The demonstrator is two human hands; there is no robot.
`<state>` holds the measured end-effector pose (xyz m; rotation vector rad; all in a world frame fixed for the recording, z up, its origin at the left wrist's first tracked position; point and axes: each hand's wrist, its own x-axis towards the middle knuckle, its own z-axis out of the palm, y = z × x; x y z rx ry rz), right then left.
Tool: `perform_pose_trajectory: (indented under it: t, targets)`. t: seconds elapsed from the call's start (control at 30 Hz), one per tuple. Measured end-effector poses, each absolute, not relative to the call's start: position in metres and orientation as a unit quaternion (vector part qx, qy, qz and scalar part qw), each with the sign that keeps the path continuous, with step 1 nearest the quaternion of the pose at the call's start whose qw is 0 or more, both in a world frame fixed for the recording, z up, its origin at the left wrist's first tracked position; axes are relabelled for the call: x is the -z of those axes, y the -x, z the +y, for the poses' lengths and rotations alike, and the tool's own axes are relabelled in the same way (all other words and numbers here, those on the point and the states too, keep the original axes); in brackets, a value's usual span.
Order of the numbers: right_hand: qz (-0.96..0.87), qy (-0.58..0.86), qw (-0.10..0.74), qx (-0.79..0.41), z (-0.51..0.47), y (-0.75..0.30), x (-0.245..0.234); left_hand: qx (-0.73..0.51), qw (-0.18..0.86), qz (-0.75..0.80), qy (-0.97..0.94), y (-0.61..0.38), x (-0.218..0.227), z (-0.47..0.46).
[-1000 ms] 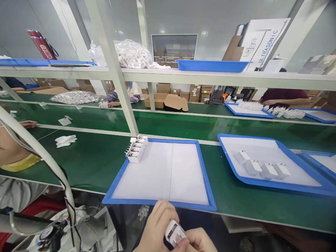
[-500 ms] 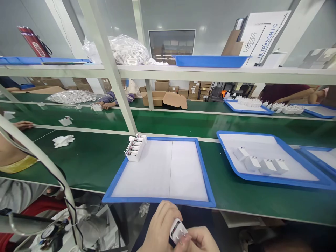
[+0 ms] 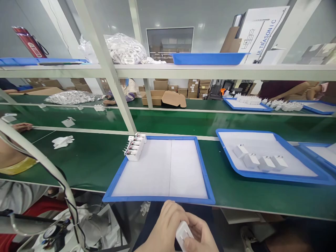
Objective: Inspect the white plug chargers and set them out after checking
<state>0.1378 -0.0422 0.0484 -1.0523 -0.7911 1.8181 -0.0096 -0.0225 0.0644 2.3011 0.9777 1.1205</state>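
Low in front of the tray, both hands hold a white plug-in charger [image 3: 180, 231] with its prong face turned up. My left hand [image 3: 166, 225] wraps round its left side. My right hand [image 3: 201, 233] grips the other side, its thumb pressed on the prong face. Just beyond lies a blue-rimmed tray [image 3: 154, 198] with a white lining. In its far left corner stands a row of several open white charger housings [image 3: 135, 148] with parts and wires showing inside.
At right, another blue tray [image 3: 278, 179] carries several closed chargers [image 3: 266, 162]. A white piece [image 3: 62, 141] lies on the green bench at left, near a co-worker's hand [image 3: 23, 126]. A slanted shelf post [image 3: 115, 87] rises behind the tray.
My right fingers have come up round the far side of the charger. The dark gap at its end no longer shows. On the green belt, white pieces have shifted right.
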Motion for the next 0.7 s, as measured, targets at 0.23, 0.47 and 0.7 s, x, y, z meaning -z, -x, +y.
perform_pose_trajectory:
  t: [0.23, 0.47, 0.7]
  targets:
    - [-0.404, 0.412, 0.425, -0.697, -0.025, -0.152, -0.039, -0.339, 0.317, 0.385, -0.798, 0.002, -0.044, -0.005]
    - [-0.604, 0.593, 0.376, -0.378, 0.016, -0.194, -0.069, -0.270, 0.303, 0.414, -0.815, -0.008, -0.041, 0.024]
    - [-0.425, 0.834, 0.349, -0.048, 0.121, -0.386, -0.110, -0.357, -0.049, 0.700, -0.617, 0.131, -0.039, 0.111]
